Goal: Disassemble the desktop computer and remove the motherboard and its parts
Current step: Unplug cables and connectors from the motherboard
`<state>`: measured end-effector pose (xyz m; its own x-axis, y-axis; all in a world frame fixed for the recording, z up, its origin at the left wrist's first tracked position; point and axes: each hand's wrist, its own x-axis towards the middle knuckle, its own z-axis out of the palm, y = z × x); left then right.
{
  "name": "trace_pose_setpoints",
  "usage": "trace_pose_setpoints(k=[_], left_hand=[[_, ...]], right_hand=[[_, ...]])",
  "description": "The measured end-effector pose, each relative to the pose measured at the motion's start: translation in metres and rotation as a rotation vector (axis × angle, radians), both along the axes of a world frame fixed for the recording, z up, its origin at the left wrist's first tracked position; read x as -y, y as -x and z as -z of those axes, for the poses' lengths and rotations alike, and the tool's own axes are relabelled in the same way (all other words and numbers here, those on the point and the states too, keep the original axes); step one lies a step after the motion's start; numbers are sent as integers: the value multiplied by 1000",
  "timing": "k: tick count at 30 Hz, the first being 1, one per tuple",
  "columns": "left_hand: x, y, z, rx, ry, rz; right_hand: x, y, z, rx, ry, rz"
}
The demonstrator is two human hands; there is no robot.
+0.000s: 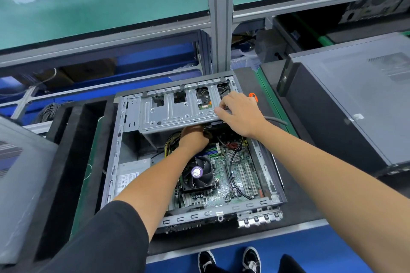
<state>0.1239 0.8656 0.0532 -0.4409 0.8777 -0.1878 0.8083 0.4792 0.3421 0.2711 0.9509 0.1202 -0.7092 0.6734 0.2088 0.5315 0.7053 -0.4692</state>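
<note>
Head view: a person bends over an opened desktop computer (193,153) lying on its side on the dark desk (295,204), side panel already off. The left hand (192,139) reaches under the metal drive cage (177,115) toward a bundle of yellow and black cables (170,145); its fingers are hidden beneath the cage, so whether its grip is clenched on anything cannot be told. The right hand (240,113) rests over the cage's right end, fingers curled around its edge. The motherboard (235,175) remains seated in the chassis with its cooler fan (198,172) and a black cable (231,166) attached. The power supply (131,175) is also in place. Judged from this, disassembly is early: only the case is open, and cables, cage, cooler and board all remain to be removed.
</note>
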Motion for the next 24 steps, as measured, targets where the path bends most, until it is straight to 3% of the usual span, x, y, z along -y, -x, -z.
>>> trace_pose_setpoints(k=[24], left_hand=[[2, 1, 2, 23, -10, -35]], right_hand=[[0, 4, -3, 19, -28, -1]])
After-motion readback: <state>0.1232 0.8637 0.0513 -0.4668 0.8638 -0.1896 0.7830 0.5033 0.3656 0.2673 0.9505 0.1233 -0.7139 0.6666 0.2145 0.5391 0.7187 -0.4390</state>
